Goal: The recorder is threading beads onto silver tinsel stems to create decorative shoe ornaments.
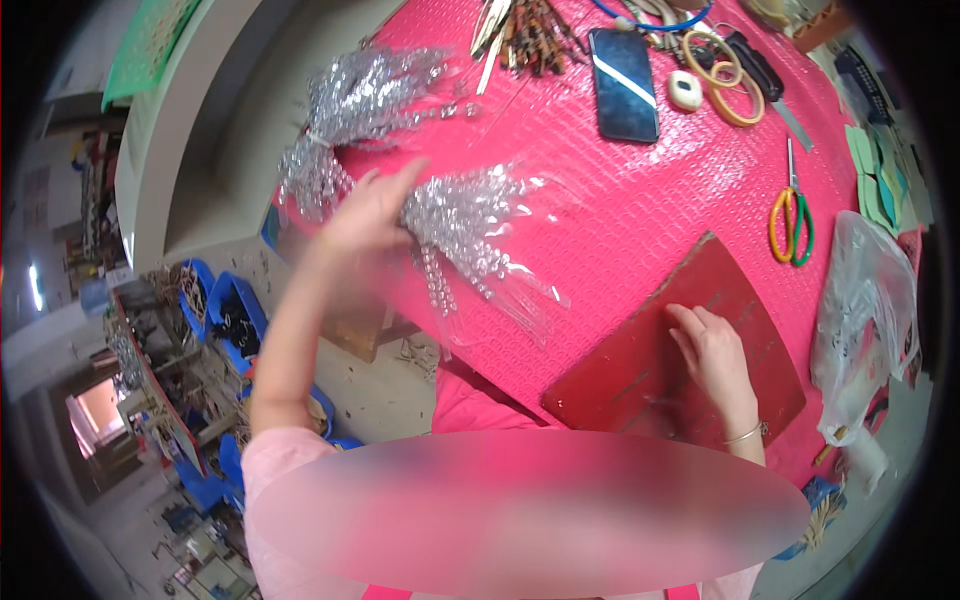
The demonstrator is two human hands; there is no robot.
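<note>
My left hand (372, 205) is raised over the left edge of the pink table (660, 190), gripping a bunch of clear beaded strands in plastic sleeves (470, 235) that fan out to the right. The hand is motion-blurred. A second pile of clear beaded strands (365, 95) lies farther back at the table's edge. My right hand (712, 352) rests flat, fingers together, on a dark red board (640, 380) near the table's front edge and holds nothing.
Yellow-and-green scissors (791, 222), a dark phone (623, 83), wooden rings (728, 75), a small white oval thing (685, 90) and a bundle of sticks (525, 35) lie on the table. A clear plastic bag (865, 300) sits at right. Blue bins (225, 315) stand on the floor left.
</note>
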